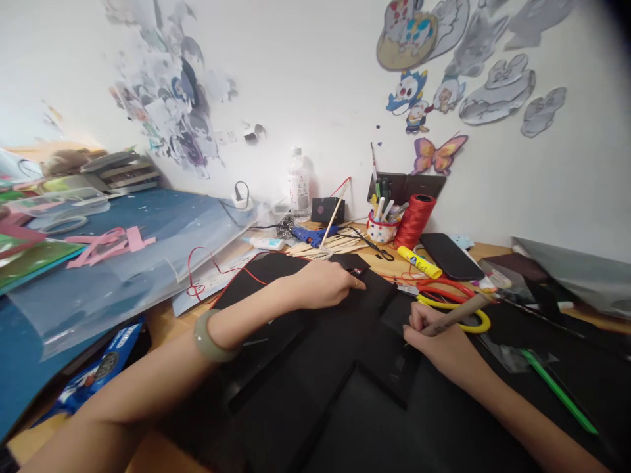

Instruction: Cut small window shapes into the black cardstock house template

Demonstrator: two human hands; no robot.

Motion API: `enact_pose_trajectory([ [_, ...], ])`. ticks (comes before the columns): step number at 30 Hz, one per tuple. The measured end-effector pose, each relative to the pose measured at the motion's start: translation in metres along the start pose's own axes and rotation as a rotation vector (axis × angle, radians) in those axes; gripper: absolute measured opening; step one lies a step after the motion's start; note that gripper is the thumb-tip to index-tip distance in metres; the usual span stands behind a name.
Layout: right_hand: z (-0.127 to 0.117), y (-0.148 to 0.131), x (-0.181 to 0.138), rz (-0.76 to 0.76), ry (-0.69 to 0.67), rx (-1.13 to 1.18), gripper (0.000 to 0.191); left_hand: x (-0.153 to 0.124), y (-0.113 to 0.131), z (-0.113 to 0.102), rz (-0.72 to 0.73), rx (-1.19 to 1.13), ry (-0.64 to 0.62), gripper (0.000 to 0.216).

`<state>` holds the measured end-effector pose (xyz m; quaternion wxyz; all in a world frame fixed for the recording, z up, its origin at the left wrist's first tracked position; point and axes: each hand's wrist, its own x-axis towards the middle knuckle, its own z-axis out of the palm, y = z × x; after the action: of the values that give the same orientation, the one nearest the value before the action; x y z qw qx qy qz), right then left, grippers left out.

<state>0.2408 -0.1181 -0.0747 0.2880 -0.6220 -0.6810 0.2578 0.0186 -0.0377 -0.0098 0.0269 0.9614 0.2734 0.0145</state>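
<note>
My left hand [325,284] lies on black card sheets [315,368] spread over the desk, fingers curled together and pressing down near a small black piece [355,264]. A pale green bangle [210,336] sits on that wrist. My right hand [436,338] is closed round a brown pen-like tool [456,314], its tip touching the black card close to the left hand's fingers.
Red and yellow scissors [451,297], a yellow glue stick [419,261], a black phone [451,256], a red thread spool [415,220], a pen cup [382,230], wooden sticks [325,245], a blue glue gun [310,233] and a water bottle [298,184] stand behind. Blue sheets with pink strips [111,243] lie left.
</note>
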Motion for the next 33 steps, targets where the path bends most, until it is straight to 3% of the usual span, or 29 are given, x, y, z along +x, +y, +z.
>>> enact_pose_trajectory([
  [5,0.000,-0.003,-0.002,0.017,0.019,0.005,0.024,0.003,0.001,0.004,-0.015,0.016,0.014,0.038],
  [19,0.001,-0.001,-0.001,0.009,0.014,0.018,0.024,-0.071,0.023,-0.009,0.069,-0.139,-0.105,0.034],
  [23,0.001,0.001,-0.001,0.000,0.013,0.021,0.025,-0.089,0.029,-0.010,0.037,-0.113,-0.147,0.034],
  [26,0.001,0.000,-0.001,0.000,0.014,0.023,0.025,-0.103,0.033,-0.013,0.032,-0.229,-0.144,0.034],
  [29,0.000,-0.002,-0.002,0.004,0.011,0.021,0.025,-0.120,0.038,-0.015,0.016,-0.311,-0.225,0.036],
  [33,0.000,-0.005,-0.002,0.005,0.026,0.007,0.025,-0.133,0.045,-0.016,-0.023,-0.252,-0.291,0.040],
])
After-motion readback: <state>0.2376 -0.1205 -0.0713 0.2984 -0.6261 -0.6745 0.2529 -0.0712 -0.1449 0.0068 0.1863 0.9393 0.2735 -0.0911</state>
